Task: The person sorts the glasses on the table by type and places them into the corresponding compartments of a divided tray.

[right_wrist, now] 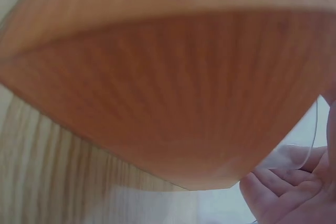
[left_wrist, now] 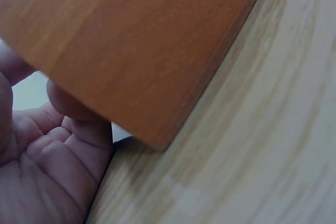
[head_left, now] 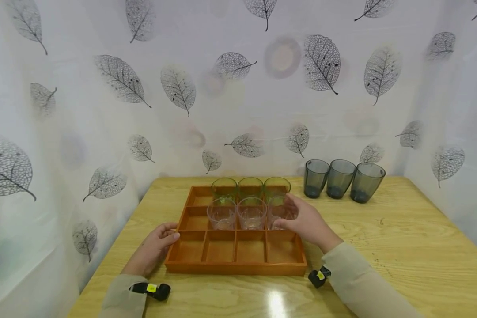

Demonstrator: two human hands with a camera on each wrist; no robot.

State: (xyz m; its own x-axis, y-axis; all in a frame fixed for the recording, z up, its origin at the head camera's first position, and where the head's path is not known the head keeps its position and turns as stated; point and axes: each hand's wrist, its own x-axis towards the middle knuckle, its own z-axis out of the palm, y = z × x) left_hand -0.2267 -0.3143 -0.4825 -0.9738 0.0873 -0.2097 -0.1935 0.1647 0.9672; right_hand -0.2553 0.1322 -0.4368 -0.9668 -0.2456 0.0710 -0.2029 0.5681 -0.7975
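A brown wooden tray (head_left: 238, 267) with several compartments lies on the table. My left hand (head_left: 156, 245) grips its left side, thumb near the rim; the left wrist view shows curled fingers (left_wrist: 79, 103) at the wood's edge. Three clear glasses stand in the middle row: the left clear glass (head_left: 221, 215), the middle one (head_left: 252, 214) and the right clear glass (head_left: 277, 213). With thumb and fingers round the right one, my right hand (head_left: 307, 221) partly covers it. Behind them stand three green glasses (head_left: 224, 187). In the right wrist view the tray's side hides most of the hand.
Three dark grey glasses (head_left: 342, 179) stand side by side at the back right of the wooden table (head_left: 381, 238). A leaf-patterned curtain (head_left: 238, 106) hangs behind the table and along its sides. The tray's front row holds no glasses.
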